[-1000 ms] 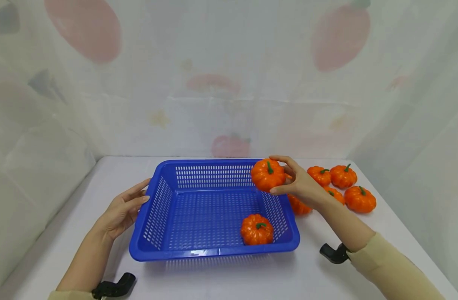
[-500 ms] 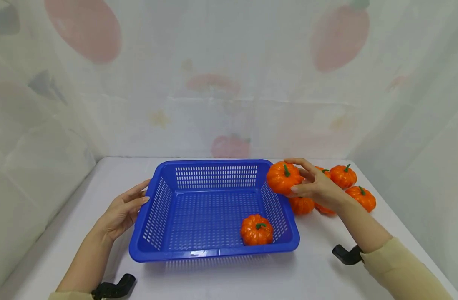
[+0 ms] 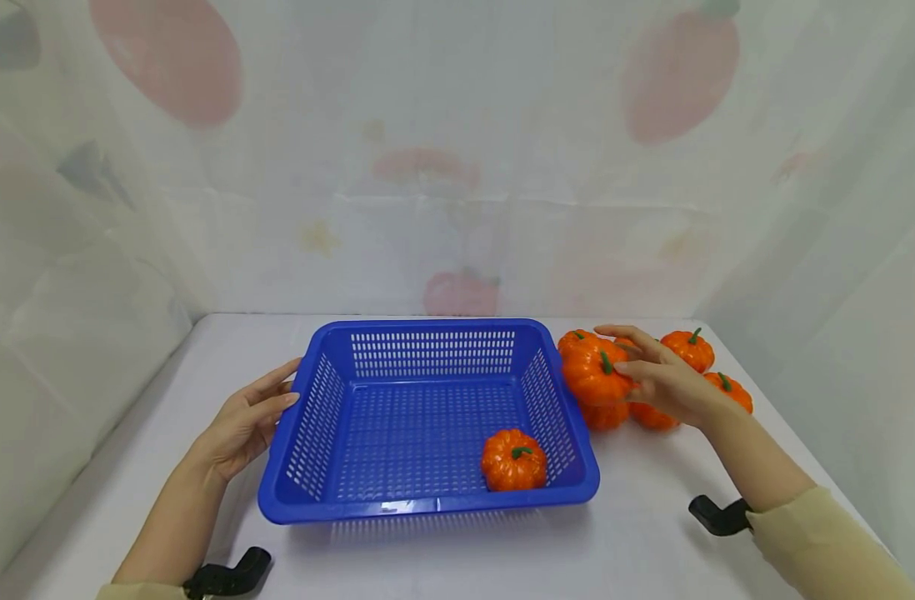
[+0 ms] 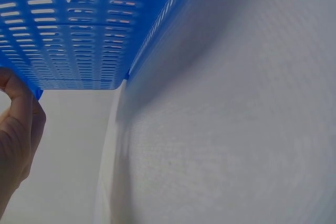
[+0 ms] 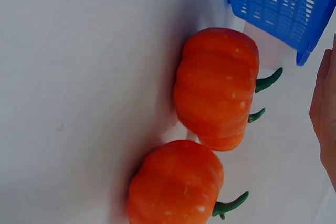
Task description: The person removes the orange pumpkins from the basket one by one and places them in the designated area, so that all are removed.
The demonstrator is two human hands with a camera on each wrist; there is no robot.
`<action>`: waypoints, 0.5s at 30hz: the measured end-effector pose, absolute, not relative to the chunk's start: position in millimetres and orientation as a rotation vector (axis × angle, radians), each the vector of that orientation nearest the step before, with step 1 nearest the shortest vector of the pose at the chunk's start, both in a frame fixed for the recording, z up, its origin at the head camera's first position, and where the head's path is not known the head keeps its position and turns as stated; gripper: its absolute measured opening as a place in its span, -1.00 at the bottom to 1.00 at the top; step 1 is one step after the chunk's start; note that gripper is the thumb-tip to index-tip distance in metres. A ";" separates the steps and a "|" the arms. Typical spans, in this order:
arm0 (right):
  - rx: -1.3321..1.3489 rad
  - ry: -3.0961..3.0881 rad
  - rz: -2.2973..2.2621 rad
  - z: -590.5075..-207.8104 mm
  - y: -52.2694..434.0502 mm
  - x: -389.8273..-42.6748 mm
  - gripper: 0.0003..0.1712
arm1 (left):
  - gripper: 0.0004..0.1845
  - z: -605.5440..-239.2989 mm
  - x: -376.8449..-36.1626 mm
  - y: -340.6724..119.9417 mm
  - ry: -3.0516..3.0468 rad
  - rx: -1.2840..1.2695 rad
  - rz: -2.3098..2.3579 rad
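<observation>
My left hand [image 3: 240, 425] grips the left rim of a blue perforated plastic basket [image 3: 427, 505]; in the left wrist view its fingers [image 4: 20, 103] meet the basket's edge. My right hand [image 3: 671, 383] holds a small orange toy pumpkin [image 3: 588, 377] with a green stem, just outside the basket's right rim and over other pumpkins. One glossy pumpkin [image 3: 508, 467] sits inside the basket at the front right corner. In the right wrist view, the hand [image 5: 326, 119] shows only at the right edge and the held pumpkin is out of sight.
Several more pumpkins rest on the white table right of the basket, including a back one [image 3: 686, 348] and a right one [image 3: 735, 392]. Up close stand two of them, a nearer pumpkin [image 5: 176, 184] and a farther one [image 5: 216, 85]. A printed white curtain [image 3: 457, 233] encloses the table.
My right hand has carried the held pumpkin rightward and a little down, from above the basket's right rim to over the pumpkins beside it. Left hand and basket stay put.
</observation>
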State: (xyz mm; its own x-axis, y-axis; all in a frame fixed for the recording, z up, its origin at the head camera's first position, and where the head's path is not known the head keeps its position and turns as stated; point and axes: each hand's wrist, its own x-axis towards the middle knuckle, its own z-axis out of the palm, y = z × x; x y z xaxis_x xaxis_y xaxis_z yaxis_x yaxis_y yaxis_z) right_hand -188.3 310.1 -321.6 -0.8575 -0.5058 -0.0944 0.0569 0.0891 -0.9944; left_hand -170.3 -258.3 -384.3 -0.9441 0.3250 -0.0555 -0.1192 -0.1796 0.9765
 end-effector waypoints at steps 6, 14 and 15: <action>-0.404 1.936 -1.773 -326.8 325.5 -187.9 -0.62 | -0.39 -384.1 -169.9 -258.1 1.798 0.232 2.202; -0.375 2.055 -1.540 -331.5 344.0 -185.0 -0.51 | -0.40 -383.7 -169.9 -258.0 1.795 0.227 2.207; -0.376 2.056 -1.517 -331.6 345.6 -184.8 -0.49 | -0.40 -383.7 -170.0 -258.0 1.795 0.229 2.207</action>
State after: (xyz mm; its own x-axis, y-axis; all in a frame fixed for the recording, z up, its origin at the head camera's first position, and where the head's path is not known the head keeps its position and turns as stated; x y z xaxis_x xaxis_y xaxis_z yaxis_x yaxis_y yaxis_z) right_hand -184.8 345.6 -331.6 -0.8089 -0.5253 -0.2642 0.0974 0.3234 -0.9412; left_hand -170.0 -258.0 -383.7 -0.9463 0.3183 -0.0567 -0.1204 -0.1840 0.9755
